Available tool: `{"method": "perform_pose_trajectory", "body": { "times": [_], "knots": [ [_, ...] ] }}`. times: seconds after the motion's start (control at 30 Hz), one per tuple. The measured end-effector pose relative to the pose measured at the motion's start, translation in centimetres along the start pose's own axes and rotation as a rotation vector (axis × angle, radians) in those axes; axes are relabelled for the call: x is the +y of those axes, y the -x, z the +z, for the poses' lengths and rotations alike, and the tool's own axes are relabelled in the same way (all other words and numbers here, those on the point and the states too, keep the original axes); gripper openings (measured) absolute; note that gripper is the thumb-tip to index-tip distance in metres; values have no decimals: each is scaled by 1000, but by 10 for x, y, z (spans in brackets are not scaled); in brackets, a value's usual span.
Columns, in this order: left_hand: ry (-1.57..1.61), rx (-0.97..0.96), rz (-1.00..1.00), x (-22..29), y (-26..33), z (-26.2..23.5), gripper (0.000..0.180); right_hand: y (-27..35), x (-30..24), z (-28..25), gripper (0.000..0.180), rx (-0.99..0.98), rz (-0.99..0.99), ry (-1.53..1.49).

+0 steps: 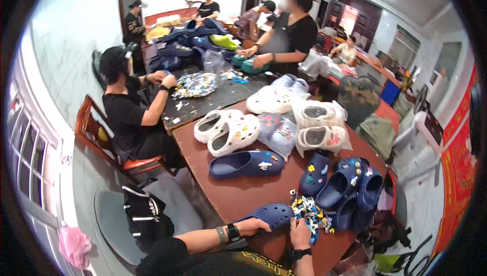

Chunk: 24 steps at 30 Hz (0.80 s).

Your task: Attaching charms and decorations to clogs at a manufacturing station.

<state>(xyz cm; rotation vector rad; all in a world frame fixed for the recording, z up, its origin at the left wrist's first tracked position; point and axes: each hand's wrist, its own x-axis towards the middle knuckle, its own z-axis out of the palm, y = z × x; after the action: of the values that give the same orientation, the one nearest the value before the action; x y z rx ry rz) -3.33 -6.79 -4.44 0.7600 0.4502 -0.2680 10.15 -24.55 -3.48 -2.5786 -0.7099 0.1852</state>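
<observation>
My left hand (pixel 254 227) grips a navy clog (pixel 272 215) with holes in its upper, held low over the near edge of the brown table. At the clog's right end, my right hand (pixel 300 232) has its fingers drawn together; what they hold, if anything, is too small to make out. Right beside that hand lies a pile of small colourful shoe charms (pixel 314 212), mostly white, blue and yellow. Just beyond the pile stand several navy clogs (pixel 335 187), some with charms on them. Farther left, another navy clog (pixel 246 165) bears a white charm.
White clogs (pixel 234 136) and bagged pairs (pixel 322 126) cover the far part of the brown table (pixel 203 167). A dark table (pixel 236 93) adjoins it, with a bag of charms (pixel 195 84) and heaped clogs. Co-workers sit and stand around. Left of me is a grey chair (pixel 114 220).
</observation>
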Motion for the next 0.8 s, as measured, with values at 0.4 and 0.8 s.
{"method": "perform_pose_trajectory", "body": {
  "times": [0.4,0.8],
  "knots": [
    [-488,-1,293,-22,-3,-10,53,-3,14,-19,40,-168,-86,40],
    [-1007,156,231,3,-3,0,51,8,6,-44,24,-184,-156,344]
  ]
}}
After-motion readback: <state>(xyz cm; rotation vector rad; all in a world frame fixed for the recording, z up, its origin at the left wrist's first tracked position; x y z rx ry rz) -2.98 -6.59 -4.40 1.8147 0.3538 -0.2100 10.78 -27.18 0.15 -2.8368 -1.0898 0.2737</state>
